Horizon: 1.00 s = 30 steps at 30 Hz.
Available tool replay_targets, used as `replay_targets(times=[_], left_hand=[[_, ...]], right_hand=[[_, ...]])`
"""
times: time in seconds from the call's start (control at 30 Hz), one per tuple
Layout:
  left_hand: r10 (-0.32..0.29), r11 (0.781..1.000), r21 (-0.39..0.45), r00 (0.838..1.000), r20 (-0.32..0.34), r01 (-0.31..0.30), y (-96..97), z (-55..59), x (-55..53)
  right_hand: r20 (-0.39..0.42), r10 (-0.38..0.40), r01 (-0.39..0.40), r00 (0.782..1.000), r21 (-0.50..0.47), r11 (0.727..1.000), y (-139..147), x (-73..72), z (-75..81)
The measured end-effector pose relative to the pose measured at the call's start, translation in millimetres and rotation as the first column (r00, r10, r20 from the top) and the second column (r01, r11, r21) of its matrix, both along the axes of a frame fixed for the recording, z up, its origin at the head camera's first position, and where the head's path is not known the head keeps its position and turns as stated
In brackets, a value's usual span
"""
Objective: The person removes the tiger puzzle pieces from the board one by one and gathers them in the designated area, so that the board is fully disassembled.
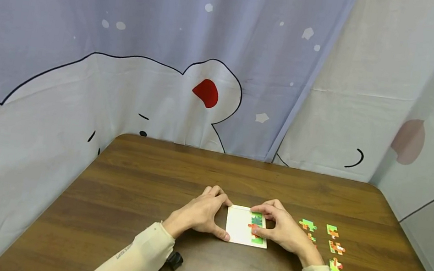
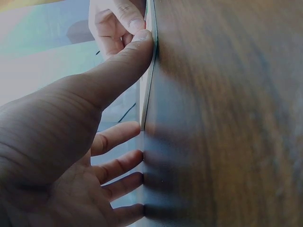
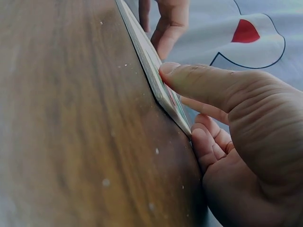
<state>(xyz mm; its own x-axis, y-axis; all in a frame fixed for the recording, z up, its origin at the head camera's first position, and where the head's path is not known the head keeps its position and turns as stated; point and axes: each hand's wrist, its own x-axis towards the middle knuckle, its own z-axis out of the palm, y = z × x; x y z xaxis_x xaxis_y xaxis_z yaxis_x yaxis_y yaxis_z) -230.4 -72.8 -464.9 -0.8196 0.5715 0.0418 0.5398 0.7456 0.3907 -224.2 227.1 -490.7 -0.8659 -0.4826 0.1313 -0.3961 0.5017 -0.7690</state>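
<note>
A white square puzzle board (image 1: 236,225) lies flat on the brown table, in front of the person. Several green and red jigsaw pieces (image 1: 256,218) form a column along its right side. My left hand (image 1: 203,212) holds the board's left side, thumb by the near corner and index finger by the far corner. In the left wrist view, its other fingertips (image 2: 135,178) rest on the table. My right hand (image 1: 281,225) holds the right side, its thumb (image 3: 191,78) pressing down on a piece. The right index finger reaches the far edge, and the thumb partly covers the pieces.
Several loose jigsaw pieces (image 1: 337,247) lie on the table (image 1: 144,176) to the right of the right hand, one partly hidden by it. A printed curtain (image 1: 156,94) hangs behind the table and along its sides.
</note>
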Motion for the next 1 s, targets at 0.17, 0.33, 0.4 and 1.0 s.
replay_targets(times=[0.17,0.33,0.4,1.0], left_hand=[[-0.002,1.000,-0.001,1.000,0.000,0.002,0.1,-1.9,-0.6],[-0.002,1.000,0.002,1.000,0.000,0.002,0.2,-2.2,-0.6],[0.000,1.000,0.001,1.000,0.002,0.000,0.3,-2.1,-0.7],[0.006,1.000,0.015,1.000,0.009,-0.006,0.5,-1.6,-1.5]], right_hand=[[0.019,-0.008,0.008,1.000,0.016,1.000,0,-1.5,-0.8],[0.020,0.003,-0.004,1.000,0.036,0.999,2,-3.3,-1.5],[0.019,0.017,-0.018,1.000,0.042,0.999,2,-3.7,-0.8],[-0.066,-0.017,0.028,0.998,0.169,0.985,-12,-2.5,4.1]])
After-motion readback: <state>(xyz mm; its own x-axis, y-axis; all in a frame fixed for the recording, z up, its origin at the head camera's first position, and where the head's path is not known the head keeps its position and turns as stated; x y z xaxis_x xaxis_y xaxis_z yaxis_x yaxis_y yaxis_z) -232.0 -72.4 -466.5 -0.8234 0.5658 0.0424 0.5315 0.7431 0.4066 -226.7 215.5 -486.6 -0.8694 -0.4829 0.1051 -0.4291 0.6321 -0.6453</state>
